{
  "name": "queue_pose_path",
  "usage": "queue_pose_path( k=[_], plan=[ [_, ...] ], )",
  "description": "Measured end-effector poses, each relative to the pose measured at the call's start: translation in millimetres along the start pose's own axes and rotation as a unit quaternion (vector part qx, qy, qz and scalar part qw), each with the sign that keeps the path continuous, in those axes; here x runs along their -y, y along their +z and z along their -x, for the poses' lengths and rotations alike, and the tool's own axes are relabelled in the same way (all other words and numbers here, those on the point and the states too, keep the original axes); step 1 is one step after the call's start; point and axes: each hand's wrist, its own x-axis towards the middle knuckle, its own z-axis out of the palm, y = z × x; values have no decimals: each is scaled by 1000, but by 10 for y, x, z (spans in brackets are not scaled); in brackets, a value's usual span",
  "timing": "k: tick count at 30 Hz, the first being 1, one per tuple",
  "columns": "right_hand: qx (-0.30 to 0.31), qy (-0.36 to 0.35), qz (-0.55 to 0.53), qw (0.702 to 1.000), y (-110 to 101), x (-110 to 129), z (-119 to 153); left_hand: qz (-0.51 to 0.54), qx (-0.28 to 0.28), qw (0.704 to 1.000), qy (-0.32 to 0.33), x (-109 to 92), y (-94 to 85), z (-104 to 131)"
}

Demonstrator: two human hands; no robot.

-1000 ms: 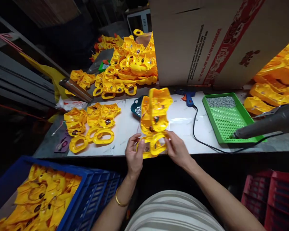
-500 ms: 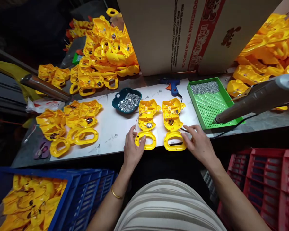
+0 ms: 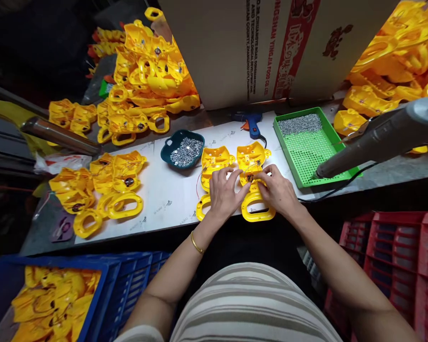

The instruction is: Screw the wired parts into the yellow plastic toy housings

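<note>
Side by side on the white-covered bench lie two hollow yellow plastic toy shells with oval handles. Over the inner edge of the left shell (image 3: 214, 157) is my left hand (image 3: 225, 192), its thumb and forefinger apart and reaching to the right shell (image 3: 251, 151). My right hand (image 3: 280, 191) bends its fingers in at that shell's right side, beside a small round speaker (image 3: 250, 178). Its fingertips are close together; whatever is between them is too small to make out. Thin wires run inside the right shell, and a red wire sticks out left of the left one.
Behind the shells are a dark green bowl (image 3: 183, 149) of screws and a blue glue gun (image 3: 253, 126). At right, a grey powered screwdriver (image 3: 371, 140) leans over a green tray (image 3: 306, 160). Yellow shells pile up by a carton (image 3: 228, 52); a blue crate (image 3: 107, 285) stands below.
Both hands have left the handles' outer sides and come inward to the right shell's middle. My left hand now covers part of the left shell. The view has shifted slightly.
</note>
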Motion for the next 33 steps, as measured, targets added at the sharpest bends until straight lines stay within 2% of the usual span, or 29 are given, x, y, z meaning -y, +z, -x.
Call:
queue_pose_path(
  k=[9, 12, 14, 15, 17, 20, 22, 23, 24, 26, 27, 28, 29, 31, 33],
  plan=[
    [-50, -24, -108, 993, 68, -133, 33, 50, -4, 999, 11, -12, 82, -108],
    [-69, -31, -205, 976, 66, -183, -4, 124, -18, 992, -4, -11, 35, -179],
    [-70, -21, -295, 953, 53, -210, -51, 223, -13, 974, -26, -24, -14, -240],
    [-65, -12, -346, 936, 43, -219, -79, 283, -4, 958, -47, -34, -38, -273],
    [-43, 9, -446, 894, 21, -231, -141, 410, 19, 905, -113, -55, -75, -338],
    [-32, 43, -543, 838, -2, -226, -228, 561, 53, 791, -238, -79, -95, -416],
    [-55, 58, -556, 827, -12, -205, -270, 615, 74, 727, -297, -95, -90, -444],
    [-73, 55, -544, 834, -17, -191, -285, 622, 75, 714, -311, -105, -85, -451],
    [-86, 38, -518, 850, -26, -175, -294, 617, 65, 720, -311, -115, -81, -455],
    [-81, -31, -436, 896, -53, -149, -302, 578, 14, 766, -281, -138, -75, -462],
    [-59, -74, -382, 919, -71, -143, -304, 554, -13, 790, -261, -146, -75, -468],
    [-31, -108, -326, 939, -93, -143, -305, 537, -31, 805, -248, -152, -76, -477],
    [-6, -127, -271, 954, -116, -150, -308, 534, -34, 808, -247, -153, -79, -490],
    [20, -126, -184, 975, -164, -178, -320, 562, -1, 779, -279, -148, -86, -519],
    [15, -124, -153, 980, -206, -204, -338, 591, 26, 745, -308, -140, -90, -541]
  ],
)
